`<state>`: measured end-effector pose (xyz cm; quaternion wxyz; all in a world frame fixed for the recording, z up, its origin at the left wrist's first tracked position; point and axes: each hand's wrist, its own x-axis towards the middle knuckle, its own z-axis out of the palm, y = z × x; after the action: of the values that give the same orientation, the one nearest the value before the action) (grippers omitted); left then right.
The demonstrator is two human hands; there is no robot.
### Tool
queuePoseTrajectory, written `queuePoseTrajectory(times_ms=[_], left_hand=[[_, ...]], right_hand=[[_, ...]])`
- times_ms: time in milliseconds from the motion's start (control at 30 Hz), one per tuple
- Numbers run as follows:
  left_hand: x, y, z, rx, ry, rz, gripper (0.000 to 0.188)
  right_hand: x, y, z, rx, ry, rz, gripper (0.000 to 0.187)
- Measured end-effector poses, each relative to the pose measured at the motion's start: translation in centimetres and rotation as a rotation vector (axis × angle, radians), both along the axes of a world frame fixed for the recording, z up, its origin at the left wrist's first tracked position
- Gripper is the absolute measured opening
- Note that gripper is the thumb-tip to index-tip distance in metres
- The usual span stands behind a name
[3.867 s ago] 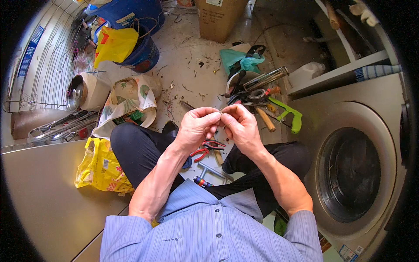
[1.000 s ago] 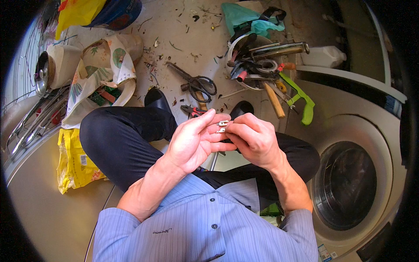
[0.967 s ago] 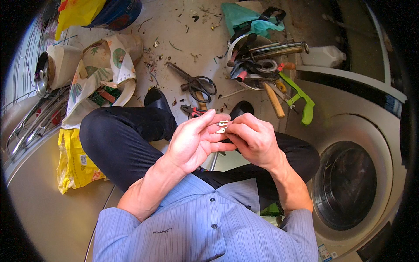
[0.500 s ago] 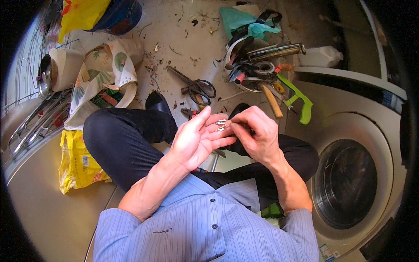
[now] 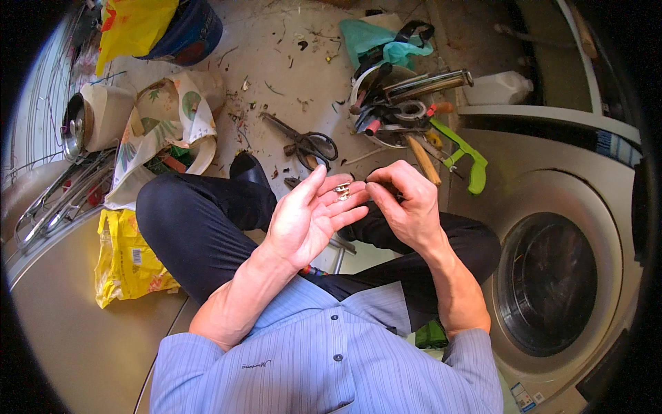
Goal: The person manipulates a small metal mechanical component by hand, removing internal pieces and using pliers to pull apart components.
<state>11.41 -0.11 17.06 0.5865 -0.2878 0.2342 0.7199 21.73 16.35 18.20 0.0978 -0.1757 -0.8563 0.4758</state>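
My left hand [image 5: 303,224] is palm up, its fingers stretched out and the thumb apart. Small shiny metal pieces [image 5: 343,191] lie loose across its fingers; their exact kind is too small to tell. Just beside those fingertips, my right hand [image 5: 408,207] is closed in a pinch, thumb against forefinger. Whatever sits in that pinch is hidden. Beyond both hands, black-handled scissors [image 5: 314,148] rest on the floor, apart from them.
Ahead on the right stands a tub of tools with a wooden handle [image 5: 423,160] and a green-handled saw [image 5: 470,160]. A washing machine [image 5: 548,286] is at my right. To the left are a patterned cloth bag [image 5: 196,103], a yellow plastic bag [image 5: 124,262] and metal racks [image 5: 58,200]. Scraps litter the floor.
My right hand has shifted slightly away from the metal pieces, which now sit closer together on the left fingers. The view has tilted a little.
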Motion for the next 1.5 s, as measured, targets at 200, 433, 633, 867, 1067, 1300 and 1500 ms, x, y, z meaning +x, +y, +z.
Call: queuePoseTrajectory(times_ms=[200, 433, 633, 867, 1067, 1300, 1500], left_hand=[[0.31, -0.06, -0.53, 0.004, 0.0, 0.006, 0.064], [0.4, 0.09, -0.38, 0.009, 0.006, 0.016, 0.066], [0.37, 0.02, -0.43, 0.016, -0.017, 0.036, 0.055], [0.26, 0.16, -0.13, 0.022, -0.045, 0.061, 0.047], [0.32, 0.06, -0.42, 0.011, -0.033, 0.061, 0.045], [0.36, 0.09, -0.55, 0.035, -0.011, 0.041, 0.042], [0.59, 0.12, -0.76, 0.053, 0.023, 0.043, 0.046]], right_hand=[[-0.18, -0.29, -0.24, 0.015, -0.013, 0.041, 0.009], [-0.38, -0.28, -0.29, 0.013, -0.004, 0.056, 0.009], [-0.42, -0.25, -0.54, 0.005, -0.021, 0.037, 0.01], [-0.62, -0.18, -0.55, 0.016, -0.013, 0.046, 0.01], [-0.69, -0.15, -0.56, 0.007, -0.028, 0.05, 0.009], [-0.63, -0.13, -0.62, 0.008, -0.022, 0.059, 0.009], [-0.54, -0.26, -0.59, 0.011, -0.022, 0.06, 0.009]])
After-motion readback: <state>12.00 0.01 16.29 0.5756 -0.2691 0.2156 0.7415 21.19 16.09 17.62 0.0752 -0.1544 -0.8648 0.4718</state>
